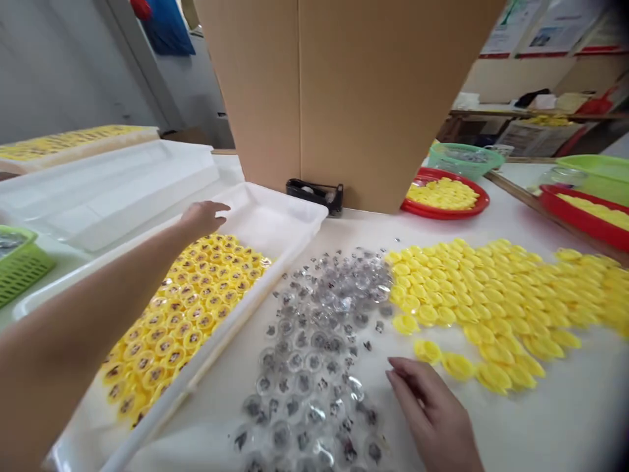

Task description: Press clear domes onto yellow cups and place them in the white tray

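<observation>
My left hand (204,218) hangs open above the far part of a white plastic tray (275,219), holding nothing. Below it, yellow plastic caps with dark centres (187,314) lie packed in rows inside that tray. My right hand (430,413) rests near the table surface, fingers lightly curled and empty. Its fingertips are beside a loose spread of clear plastic domes with dark bits inside (309,354). Just right of those fingers lie flat yellow plastic caps (491,308), spread in overlapping rows across the white table (555,426).
A red plate of yellow caps (442,195) and a red tray (584,213) stand on the right. A tall cardboard panel (344,92) rises ahead, with a black tape dispenser (314,195) at its foot. Stacked white trays and a green basket (19,262) are on the left.
</observation>
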A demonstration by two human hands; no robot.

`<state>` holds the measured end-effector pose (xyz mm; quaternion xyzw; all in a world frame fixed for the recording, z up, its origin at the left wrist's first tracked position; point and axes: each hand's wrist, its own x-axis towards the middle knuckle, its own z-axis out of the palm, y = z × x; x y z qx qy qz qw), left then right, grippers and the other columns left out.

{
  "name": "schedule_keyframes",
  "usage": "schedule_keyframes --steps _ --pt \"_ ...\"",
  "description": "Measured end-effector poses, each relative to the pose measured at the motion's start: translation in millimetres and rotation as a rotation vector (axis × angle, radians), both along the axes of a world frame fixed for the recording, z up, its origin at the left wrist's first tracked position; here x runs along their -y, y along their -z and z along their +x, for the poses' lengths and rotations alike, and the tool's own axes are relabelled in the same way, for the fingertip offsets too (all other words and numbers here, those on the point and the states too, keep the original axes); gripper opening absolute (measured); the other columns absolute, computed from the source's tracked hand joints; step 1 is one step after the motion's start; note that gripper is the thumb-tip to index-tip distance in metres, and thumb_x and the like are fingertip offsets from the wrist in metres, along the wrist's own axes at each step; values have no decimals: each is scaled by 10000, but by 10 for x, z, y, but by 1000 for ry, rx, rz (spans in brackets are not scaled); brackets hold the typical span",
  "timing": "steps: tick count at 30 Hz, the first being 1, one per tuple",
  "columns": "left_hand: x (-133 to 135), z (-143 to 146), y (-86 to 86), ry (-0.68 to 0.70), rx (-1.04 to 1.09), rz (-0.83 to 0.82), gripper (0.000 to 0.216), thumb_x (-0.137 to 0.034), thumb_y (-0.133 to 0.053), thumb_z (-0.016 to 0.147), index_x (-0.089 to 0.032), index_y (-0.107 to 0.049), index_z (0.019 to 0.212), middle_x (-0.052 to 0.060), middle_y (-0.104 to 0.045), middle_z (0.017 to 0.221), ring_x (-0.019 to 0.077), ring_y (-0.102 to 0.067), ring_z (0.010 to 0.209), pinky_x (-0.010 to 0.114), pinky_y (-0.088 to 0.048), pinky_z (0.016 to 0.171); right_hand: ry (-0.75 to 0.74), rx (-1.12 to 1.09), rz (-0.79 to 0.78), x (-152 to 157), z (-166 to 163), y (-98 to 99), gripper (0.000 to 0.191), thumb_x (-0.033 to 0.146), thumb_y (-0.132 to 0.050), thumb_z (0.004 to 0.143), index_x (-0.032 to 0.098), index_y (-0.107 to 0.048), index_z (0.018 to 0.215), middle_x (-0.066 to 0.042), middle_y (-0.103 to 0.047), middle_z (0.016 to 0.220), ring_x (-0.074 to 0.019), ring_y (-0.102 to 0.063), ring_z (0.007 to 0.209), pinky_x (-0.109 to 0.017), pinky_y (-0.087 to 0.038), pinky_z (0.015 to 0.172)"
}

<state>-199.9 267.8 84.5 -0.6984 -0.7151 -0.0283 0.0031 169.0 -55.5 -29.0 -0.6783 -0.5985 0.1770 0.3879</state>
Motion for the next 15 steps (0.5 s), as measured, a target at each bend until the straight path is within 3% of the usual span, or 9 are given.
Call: schedule_keyframes --steps 4,7,9,12,15 --pt "534 420 -261 211 76 115 362 -298 -524 811 -262 -632 1155 -13 -681 1020 165 -643 829 249 -469 833 -157 299 -2 -203 -66 -186 217 197 -420 885 214 -617 975 -74 -615 903 -189 -619 786 -309 -531 675" --pt "925 508 -401 345 115 139 339 -241 -491 809 -249 -662 1101 -33 -694 1021 157 -641 873 231 -456 866 -253 497 -20 -356 -46 -237 250 131 -399 850 213 -626 914 -78 -596 876 -210 -601 791 -340 -510 684" --pt "1016 381 -462 273 128 144 341 -242 -449 838 -252 -656 1109 -36 -694 1043 158 -640 896 222 -458 857 -302 540 -7 -424 38 -153 196 167 -435 841 224 -623 842 -66 -595 851 -218 -601 786 -349 -507 681" --pt "937 -24 -511 36 113 121 335 -238 -420 863 -234 -655 1102 -18 -704 1027 167 -647 872 223 -477 803 -363 479 37 -514 225 138 151 299 -491 851 254 -634 862 -49 -610 876 -203 -623 803 -320 -527 686" --pt "791 -419 -419 -61 89 82 337 -173 -417 866 -229 -669 1083 -6 -697 1061 168 -642 915 216 -476 807 -396 448 148 -594 374 461 166 361 -541 819 264 -666 872 -54 -644 867 -204 -646 785 -300 -540 670"
